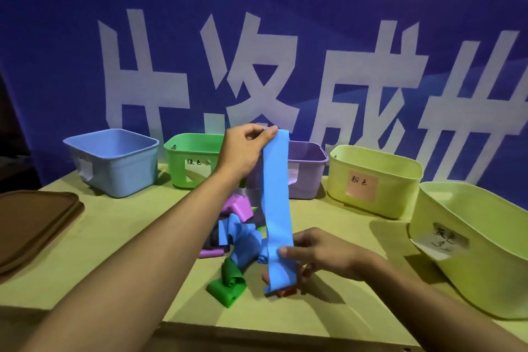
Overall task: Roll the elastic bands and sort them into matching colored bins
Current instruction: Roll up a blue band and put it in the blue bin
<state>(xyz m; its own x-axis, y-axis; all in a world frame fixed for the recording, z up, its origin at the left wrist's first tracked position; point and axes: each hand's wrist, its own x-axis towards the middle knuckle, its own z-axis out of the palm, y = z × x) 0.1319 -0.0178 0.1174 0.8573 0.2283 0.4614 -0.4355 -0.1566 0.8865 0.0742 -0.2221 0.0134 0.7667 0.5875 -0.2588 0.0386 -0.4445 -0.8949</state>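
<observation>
a: how are the hands set?
b: left hand (243,151) raised, arm stretched forward, pinching the top end of the blue band (275,208).
a: and the lower one?
b: right hand (323,254) pinches it near the bottom, thumb on front. the band hangs taut between both grips, above the band pile (234,237).

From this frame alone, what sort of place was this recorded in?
Probably a staged sorting station indoors, not a home: a row of labelled bins on a table, backed by a blue banner with large white characters.
</observation>
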